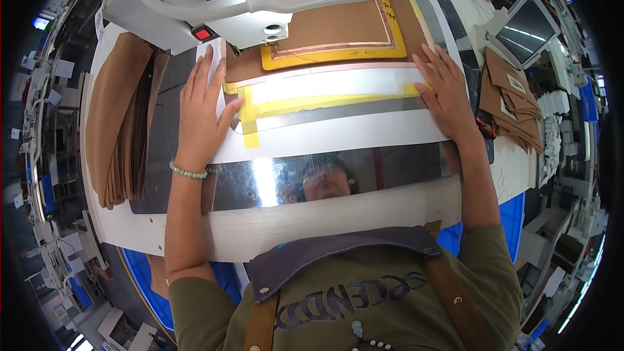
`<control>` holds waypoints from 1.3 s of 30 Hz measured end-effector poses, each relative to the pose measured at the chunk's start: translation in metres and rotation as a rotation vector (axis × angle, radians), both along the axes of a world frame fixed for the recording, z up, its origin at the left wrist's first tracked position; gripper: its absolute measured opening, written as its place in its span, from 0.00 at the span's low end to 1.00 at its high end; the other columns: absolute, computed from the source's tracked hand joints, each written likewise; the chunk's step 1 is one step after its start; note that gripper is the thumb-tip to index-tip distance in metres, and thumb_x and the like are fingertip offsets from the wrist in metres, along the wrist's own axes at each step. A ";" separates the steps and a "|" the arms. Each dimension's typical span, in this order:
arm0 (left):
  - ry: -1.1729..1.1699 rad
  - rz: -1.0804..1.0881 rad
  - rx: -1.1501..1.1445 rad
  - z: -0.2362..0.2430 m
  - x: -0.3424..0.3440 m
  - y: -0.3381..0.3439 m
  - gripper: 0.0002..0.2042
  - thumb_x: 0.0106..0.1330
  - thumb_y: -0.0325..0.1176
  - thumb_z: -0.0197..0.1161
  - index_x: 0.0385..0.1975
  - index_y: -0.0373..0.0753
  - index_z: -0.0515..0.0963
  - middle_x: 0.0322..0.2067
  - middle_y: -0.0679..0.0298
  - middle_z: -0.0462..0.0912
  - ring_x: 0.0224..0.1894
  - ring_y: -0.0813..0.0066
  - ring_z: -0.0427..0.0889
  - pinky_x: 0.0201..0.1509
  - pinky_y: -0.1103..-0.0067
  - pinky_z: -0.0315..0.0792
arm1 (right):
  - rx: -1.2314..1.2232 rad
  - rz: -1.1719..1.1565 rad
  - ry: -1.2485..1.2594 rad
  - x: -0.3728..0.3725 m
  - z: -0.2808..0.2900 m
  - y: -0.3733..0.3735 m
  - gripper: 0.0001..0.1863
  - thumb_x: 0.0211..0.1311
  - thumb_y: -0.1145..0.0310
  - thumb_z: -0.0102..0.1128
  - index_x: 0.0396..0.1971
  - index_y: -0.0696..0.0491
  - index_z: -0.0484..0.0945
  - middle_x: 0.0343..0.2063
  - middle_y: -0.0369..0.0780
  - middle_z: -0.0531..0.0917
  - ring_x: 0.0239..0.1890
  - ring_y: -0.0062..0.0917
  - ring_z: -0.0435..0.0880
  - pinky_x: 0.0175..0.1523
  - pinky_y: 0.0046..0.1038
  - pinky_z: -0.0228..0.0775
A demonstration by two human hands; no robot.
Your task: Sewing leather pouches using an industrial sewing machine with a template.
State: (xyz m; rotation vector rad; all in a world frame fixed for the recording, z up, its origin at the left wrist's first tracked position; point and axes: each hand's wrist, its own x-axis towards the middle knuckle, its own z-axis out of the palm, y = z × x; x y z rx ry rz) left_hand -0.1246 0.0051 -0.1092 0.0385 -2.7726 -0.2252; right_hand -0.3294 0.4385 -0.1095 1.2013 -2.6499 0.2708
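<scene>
My left hand [207, 101] lies open on the left side of a white template sheet [325, 136], its fingertips close to the sewing machine head. At the right edge of the same sheet rests my right hand [447, 91], also open, fingers spread near a brown panel [338, 29]. Strips of yellow tape [249, 123] and a pale band run across the template between both hands. On the brown panel sits a yellow frame [335, 56] with an open middle. The machine covers the panel's upper left part.
A white sewing machine head [182, 0] hangs over the far left. Brown cut pieces are stacked at left [120, 123] and right [513, 101]. A tilted screen [523, 29] stands far right. A shiny metal plate [286, 182] lies nearer me; blue bins [513, 221] sit below the table edge.
</scene>
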 end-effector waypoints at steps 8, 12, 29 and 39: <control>-0.125 -0.050 -0.016 0.000 0.007 -0.003 0.26 0.74 0.43 0.67 0.72 0.50 0.79 0.80 0.54 0.65 0.83 0.47 0.57 0.82 0.55 0.56 | -0.003 0.006 -0.006 0.000 -0.002 0.001 0.27 0.82 0.53 0.54 0.74 0.47 0.75 0.78 0.44 0.69 0.81 0.43 0.59 0.83 0.49 0.47; -0.150 -0.052 0.045 0.001 0.007 -0.003 0.26 0.74 0.40 0.65 0.73 0.48 0.78 0.80 0.55 0.65 0.83 0.48 0.58 0.82 0.57 0.54 | -0.015 -0.019 -0.003 0.000 -0.005 0.002 0.28 0.81 0.52 0.55 0.73 0.48 0.75 0.77 0.44 0.69 0.81 0.43 0.60 0.82 0.51 0.48; -0.170 -0.099 0.055 0.001 0.004 -0.005 0.26 0.79 0.32 0.53 0.77 0.44 0.72 0.81 0.54 0.62 0.84 0.52 0.56 0.85 0.59 0.47 | -0.407 -0.225 0.350 -0.048 0.076 0.091 0.17 0.73 0.57 0.65 0.53 0.51 0.88 0.54 0.43 0.89 0.58 0.42 0.85 0.63 0.43 0.77; -0.170 -0.091 0.034 0.000 0.001 0.000 0.26 0.79 0.31 0.53 0.77 0.42 0.70 0.81 0.53 0.61 0.84 0.51 0.55 0.85 0.58 0.48 | -0.156 -0.431 -0.404 -0.154 0.044 0.241 0.15 0.69 0.58 0.72 0.35 0.56 0.83 0.34 0.38 0.82 0.39 0.27 0.80 0.48 0.30 0.73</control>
